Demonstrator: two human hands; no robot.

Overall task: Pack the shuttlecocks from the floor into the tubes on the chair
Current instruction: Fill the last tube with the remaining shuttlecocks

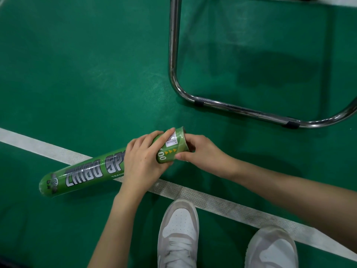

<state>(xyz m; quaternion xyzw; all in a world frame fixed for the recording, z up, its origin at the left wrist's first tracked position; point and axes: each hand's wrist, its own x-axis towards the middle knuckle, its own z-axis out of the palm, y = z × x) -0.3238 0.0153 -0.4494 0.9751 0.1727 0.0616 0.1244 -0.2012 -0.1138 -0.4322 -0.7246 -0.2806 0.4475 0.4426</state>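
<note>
A long green shuttlecock tube (87,171) with silver lettering is held level above the green floor, its closed end pointing left. My left hand (144,161) grips it round the body near the right end. My right hand (201,151) is at that right end, thumb under the rim and fingers curled over the mouth of the tube. Whatever those fingers hold at the mouth is hidden. No loose shuttlecock shows on the floor in this view.
The chrome tubular base of a chair (241,111) stands on the floor to the upper right; its seat is out of view. A white court line (212,202) crosses diagonally beneath the tube. My two pale sneakers (178,235) stand at the bottom edge.
</note>
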